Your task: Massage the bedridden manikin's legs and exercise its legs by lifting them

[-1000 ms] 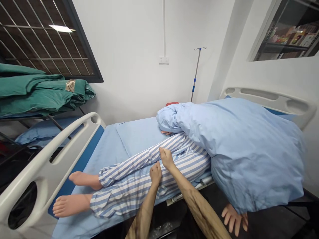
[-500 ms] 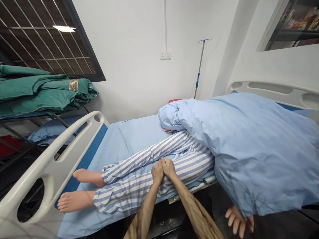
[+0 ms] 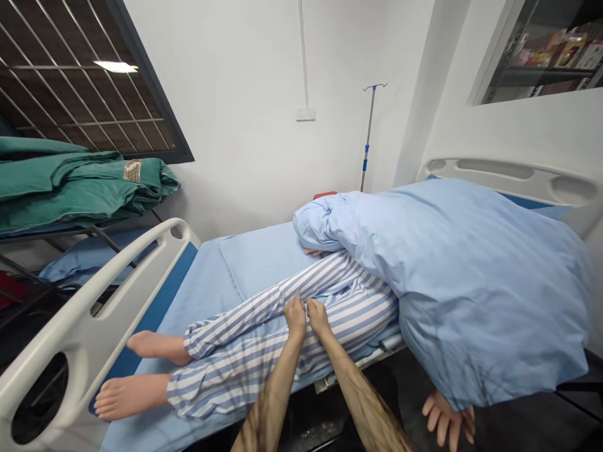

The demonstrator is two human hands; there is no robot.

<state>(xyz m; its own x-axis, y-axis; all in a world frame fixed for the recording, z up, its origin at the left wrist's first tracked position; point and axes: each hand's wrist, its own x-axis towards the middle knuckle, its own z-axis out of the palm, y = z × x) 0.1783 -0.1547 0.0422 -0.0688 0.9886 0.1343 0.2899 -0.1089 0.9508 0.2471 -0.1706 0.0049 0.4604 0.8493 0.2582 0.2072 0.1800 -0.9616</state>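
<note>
A figure in blue-and-white striped pyjama trousers (image 3: 264, 339) lies on a hospital bed (image 3: 217, 282), bare feet (image 3: 136, 370) toward the white footboard (image 3: 80, 320). A light blue quilt (image 3: 452, 270) covers its upper body. My left hand (image 3: 296, 316) and my right hand (image 3: 318, 316) sit side by side on the near thigh, fingers curled and pressed into the striped cloth. Whether they pinch the fabric or only press on it is hard to tell. A limp hand (image 3: 445, 420) of the figure hangs down below the quilt at the lower right.
Folded green cloths (image 3: 80, 182) lie on a rack at the left, above a blue pillow (image 3: 85, 260). An IV pole (image 3: 367, 135) stands by the far wall. The white headboard (image 3: 513, 179) is at the right. A barred window (image 3: 70, 75) is upper left.
My right hand slid back down from the far leg and came together with my left hand on the near thigh. Both hands then shifted slightly upward.
</note>
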